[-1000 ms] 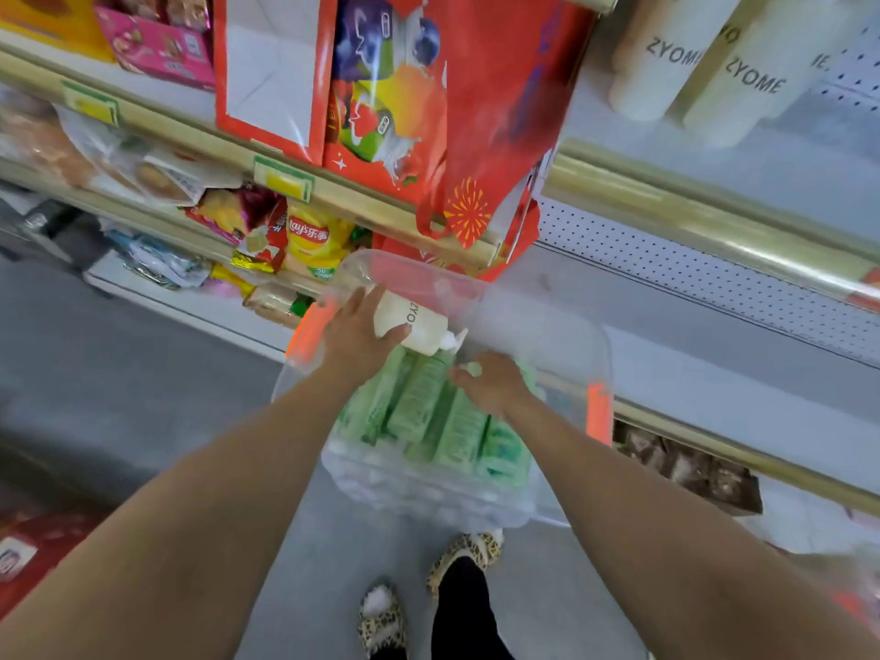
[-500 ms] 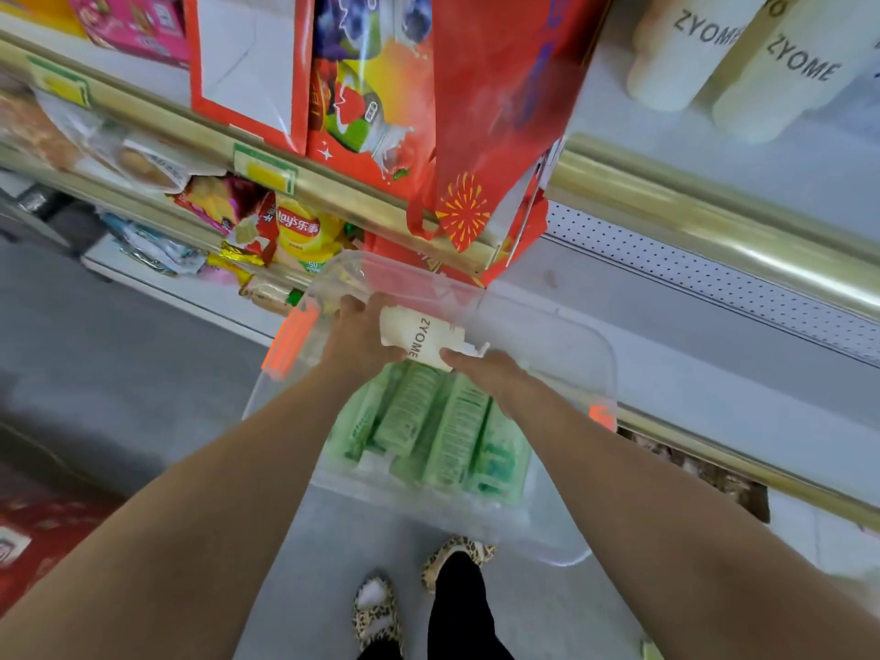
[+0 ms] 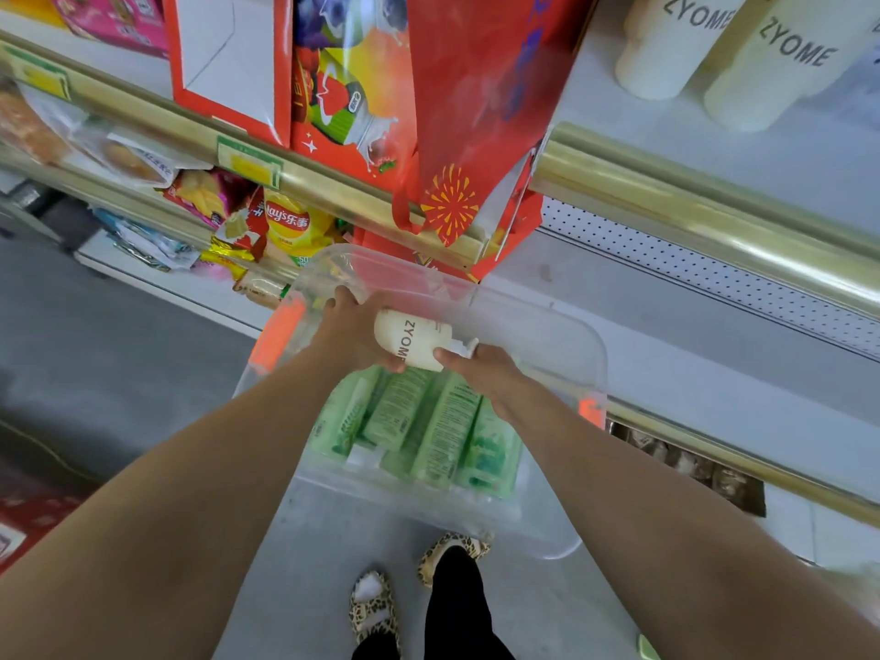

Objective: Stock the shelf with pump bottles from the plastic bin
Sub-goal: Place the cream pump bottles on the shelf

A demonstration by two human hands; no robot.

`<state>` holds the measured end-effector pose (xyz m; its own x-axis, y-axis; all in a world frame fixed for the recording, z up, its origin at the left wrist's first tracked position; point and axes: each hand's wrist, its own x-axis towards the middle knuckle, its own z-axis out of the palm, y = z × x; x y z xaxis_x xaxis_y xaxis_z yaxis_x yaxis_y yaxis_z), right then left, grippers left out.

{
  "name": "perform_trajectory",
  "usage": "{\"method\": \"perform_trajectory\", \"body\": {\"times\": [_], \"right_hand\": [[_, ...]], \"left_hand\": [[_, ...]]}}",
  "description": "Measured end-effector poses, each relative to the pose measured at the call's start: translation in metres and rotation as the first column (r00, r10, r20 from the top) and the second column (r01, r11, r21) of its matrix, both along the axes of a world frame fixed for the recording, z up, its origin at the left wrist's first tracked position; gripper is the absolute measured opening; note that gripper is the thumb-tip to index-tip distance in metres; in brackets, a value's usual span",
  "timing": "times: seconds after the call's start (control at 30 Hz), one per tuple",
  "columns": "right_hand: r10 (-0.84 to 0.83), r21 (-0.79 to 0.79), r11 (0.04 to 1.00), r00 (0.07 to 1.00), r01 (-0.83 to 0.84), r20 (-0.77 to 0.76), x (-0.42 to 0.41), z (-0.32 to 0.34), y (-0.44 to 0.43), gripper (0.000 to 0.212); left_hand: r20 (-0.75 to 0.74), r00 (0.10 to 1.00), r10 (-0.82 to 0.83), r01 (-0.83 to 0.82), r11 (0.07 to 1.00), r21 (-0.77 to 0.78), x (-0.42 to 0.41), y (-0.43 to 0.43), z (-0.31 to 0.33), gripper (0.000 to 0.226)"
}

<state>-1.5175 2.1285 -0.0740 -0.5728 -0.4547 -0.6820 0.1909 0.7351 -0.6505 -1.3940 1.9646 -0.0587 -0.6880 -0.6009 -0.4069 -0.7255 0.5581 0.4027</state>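
A cream pump bottle (image 3: pixel 414 343) marked ZYOME lies sideways above the clear plastic bin (image 3: pixel 562 335). My left hand (image 3: pixel 350 333) grips its base end. My right hand (image 3: pixel 481 373) closes on its pump end. Several green bottles (image 3: pixel 428 426) lie flat in the bin below. Two more cream ZYOME bottles (image 3: pixel 681 45) stand on the upper shelf (image 3: pixel 714 150) at the top right.
Red gift bags (image 3: pixel 457 111) hang over the gold shelf rail (image 3: pixel 690 202) just behind the bin. Snack packets (image 3: pixel 285 226) fill the lower left shelves. A white lower shelf (image 3: pixel 714 373) runs to the right. My feet in leopard slippers (image 3: pixel 376 607) stand on the grey floor.
My left hand has lifted the cream bottle up out of the bin. My right hand came off the green bottles and took hold of the pump end.
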Motion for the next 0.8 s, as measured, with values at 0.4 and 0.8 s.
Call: {"method": "perform_trajectory", "body": {"times": [0.4,0.8], "right_hand": [[0.143,0.139,0.978,0.986,-0.154,0.087,0.010,0.011,0.005,0.090],[0.057,0.213,0.977,0.981,-0.017,-0.186,0.063,-0.007,0.016,0.084]], "left_hand": [[0.118,0.860,0.497,-0.464,0.664,0.586,0.046,0.017,0.007,0.069],[-0.040,0.661,0.749,-0.293,0.307,0.906,0.069,0.048,0.034,0.059]]}}
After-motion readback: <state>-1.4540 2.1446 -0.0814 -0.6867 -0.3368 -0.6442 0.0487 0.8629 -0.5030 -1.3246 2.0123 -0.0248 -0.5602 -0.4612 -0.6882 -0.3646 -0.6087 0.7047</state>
